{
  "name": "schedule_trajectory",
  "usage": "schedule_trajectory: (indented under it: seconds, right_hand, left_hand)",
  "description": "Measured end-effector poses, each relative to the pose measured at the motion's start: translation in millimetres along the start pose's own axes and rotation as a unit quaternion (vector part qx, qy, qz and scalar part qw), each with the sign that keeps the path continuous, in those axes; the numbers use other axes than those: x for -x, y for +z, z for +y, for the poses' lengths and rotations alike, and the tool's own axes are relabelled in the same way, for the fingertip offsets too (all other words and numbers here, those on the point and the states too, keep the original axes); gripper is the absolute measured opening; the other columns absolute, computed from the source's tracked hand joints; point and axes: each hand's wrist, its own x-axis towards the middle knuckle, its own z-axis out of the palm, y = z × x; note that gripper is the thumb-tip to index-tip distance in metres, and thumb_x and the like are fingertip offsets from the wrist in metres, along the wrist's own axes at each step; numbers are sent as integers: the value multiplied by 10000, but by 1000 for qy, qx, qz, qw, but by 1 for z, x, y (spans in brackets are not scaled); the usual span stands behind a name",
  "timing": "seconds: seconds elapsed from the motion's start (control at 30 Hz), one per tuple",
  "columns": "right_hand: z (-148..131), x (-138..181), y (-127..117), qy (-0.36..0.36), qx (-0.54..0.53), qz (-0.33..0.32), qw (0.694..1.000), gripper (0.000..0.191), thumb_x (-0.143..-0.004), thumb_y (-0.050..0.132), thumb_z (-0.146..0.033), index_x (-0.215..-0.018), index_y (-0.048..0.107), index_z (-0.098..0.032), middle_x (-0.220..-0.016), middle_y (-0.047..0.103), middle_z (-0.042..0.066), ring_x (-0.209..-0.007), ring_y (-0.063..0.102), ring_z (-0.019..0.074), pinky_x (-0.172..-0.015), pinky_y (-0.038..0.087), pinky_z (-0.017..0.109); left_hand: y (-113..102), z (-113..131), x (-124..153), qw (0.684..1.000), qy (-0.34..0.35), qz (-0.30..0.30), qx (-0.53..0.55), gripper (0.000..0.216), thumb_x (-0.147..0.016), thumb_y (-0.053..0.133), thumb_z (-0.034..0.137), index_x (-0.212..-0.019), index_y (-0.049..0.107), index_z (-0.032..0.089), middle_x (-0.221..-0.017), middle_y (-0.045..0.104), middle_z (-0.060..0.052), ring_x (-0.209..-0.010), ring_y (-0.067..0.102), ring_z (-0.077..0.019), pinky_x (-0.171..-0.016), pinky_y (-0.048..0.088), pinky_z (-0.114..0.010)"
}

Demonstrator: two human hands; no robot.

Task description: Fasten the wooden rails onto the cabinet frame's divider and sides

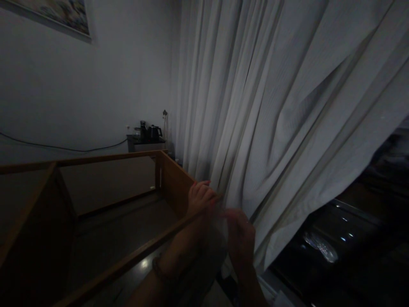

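A brown wooden frame (pixel 128 260), open in the middle with a crosswise board, spreads across the left and centre. My left hand (pixel 200 197) lies over the end panel (pixel 175 181) near its closest corner, fingers bent over the top edge. A band circles my left wrist. Just right of that corner is my right hand (pixel 240 234), smeared by motion, its fingers curled and pointing at the corner. Whatever it may pinch is too dark and blurred to make out.
White curtains (pixel 271 106) hang close along the right side. Behind the frame, a small dark cabinet (pixel 145 141) bears a black kettle (pixel 154 132). A black cable (pixel 79 150) runs along the wall. Dark shiny things, hard to identify, stand at lower right.
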Motion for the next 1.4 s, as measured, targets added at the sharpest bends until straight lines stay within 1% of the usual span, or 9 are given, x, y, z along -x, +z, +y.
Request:
schedule_trajectory:
  seconds: [0.3, 0.5, 0.7, 0.93, 1.03, 1.1, 1.17, 1.27, 1.4]
  right_hand:
    - [-2, 1, 9, 103, -50, 51, 992, 354, -962, 457, -362, -690, 626, -211, -617, 597, -21, -566, 540, 129, -535, 398, 225]
    - [5, 0, 12, 22, -10, 33, 999, 345, -980, 422, -349, -709, 592, -218, -663, 581, -15, -630, 556, 132, -600, 408, 237]
    - [15, -1, 16, -15, -94, -2, 995, 430, -1022, 268, -364, -801, 616, -241, -769, 583, 3, -756, 567, 143, -713, 428, 264]
    - [4, -1, 8, 78, -124, -33, 989, 403, -1006, 342, -393, -896, 712, -277, -758, 565, -2, -758, 549, 140, -725, 425, 264]
    - [4, 2, 6, 164, -169, -42, 971, 314, -976, 418, -444, -1067, 684, -302, -975, 637, 14, -929, 574, 162, -840, 429, 293]
    - [6, 5, 6, 219, -207, -37, 953, 313, -954, 459, -474, -1142, 638, -301, -1050, 639, 20, -934, 577, 163, -826, 443, 296]
    - [7, 5, 5, 247, -211, -10, 946, 303, -929, 504, -494, -1105, 635, -285, -938, 636, 8, -806, 568, 141, -722, 453, 263]
    - [2, 2, 4, 227, -175, 28, 958, 267, -893, 562, -506, -934, 643, -255, -704, 564, -34, -632, 508, 113, -592, 426, 219]
    - [-8, -4, 4, 184, -145, 65, 970, 327, -874, 593, -492, -698, 565, -219, -609, 533, -48, -580, 509, 102, -571, 429, 207]
  left_hand:
    - [0, 6, -1, 1000, -10, 19, 4, 364, -958, 226, 277, -831, 561, 214, -895, 613, -55, -1136, 502, -228, -1070, 333, -468]
    - [-1, 8, 0, 1000, -12, 17, 1, 308, -945, 261, 250, -820, 540, 209, -915, 609, -55, -1131, 506, -224, -1057, 356, -437]
    - [3, 3, -1, 999, -17, 22, -27, 219, -914, 367, 231, -780, 540, 217, -841, 606, -36, -1106, 528, -228, -1030, 372, -438]
    - [4, 3, -2, 999, -26, 12, -23, 247, -936, 375, 270, -762, 543, 220, -861, 616, -41, -1145, 512, -226, -1071, 342, -456]
    - [2, 5, -1, 999, -34, -2, -20, 240, -943, 380, 279, -814, 574, 221, -914, 625, -45, -1173, 496, -229, -1088, 324, -465]
    - [1, 5, -2, 999, -33, -6, -23, 234, -945, 383, 276, -833, 581, 222, -924, 624, -43, -1171, 495, -227, -1090, 321, -464]
    - [0, 5, -2, 999, -29, -8, -27, 221, -940, 393, 267, -832, 581, 222, -916, 624, -40, -1156, 502, -227, -1082, 330, -464]
    - [0, 6, -3, 999, -28, -5, -28, 213, -934, 397, 250, -817, 573, 216, -904, 625, -40, -1150, 505, -229, -1069, 348, -462]
    - [2, 3, -1, 999, -24, 4, -32, 215, -932, 386, 229, -801, 556, 215, -893, 623, -39, -1156, 512, -223, -1077, 340, -462]
